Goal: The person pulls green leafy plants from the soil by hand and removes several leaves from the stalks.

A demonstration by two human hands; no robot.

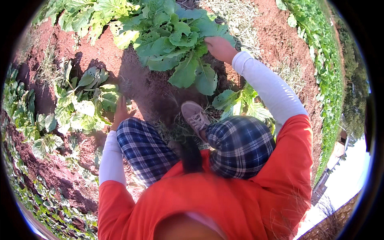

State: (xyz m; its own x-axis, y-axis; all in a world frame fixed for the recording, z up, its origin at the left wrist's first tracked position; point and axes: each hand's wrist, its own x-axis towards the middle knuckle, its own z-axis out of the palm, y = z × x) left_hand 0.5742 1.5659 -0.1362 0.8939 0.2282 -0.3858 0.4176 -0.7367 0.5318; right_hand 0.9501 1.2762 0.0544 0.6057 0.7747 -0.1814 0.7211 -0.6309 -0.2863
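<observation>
My right hand reaches into the right side of a large leafy green plant with holes in its leaves. Its fingertips are partly hidden among the leaves, so whether they grip one cannot be told. My left hand is low beside my left knee, thumb apart from the fingers, at the edge of a smaller leafy plant. Nothing shows in its grasp. Another low green plant grows beyond my right knee, below my right forearm.
Reddish soil surrounds the plants, with dry straw at the upper right. My shoe is planted between them. A dense green crop row runs along the right, and more leafy plants line the left.
</observation>
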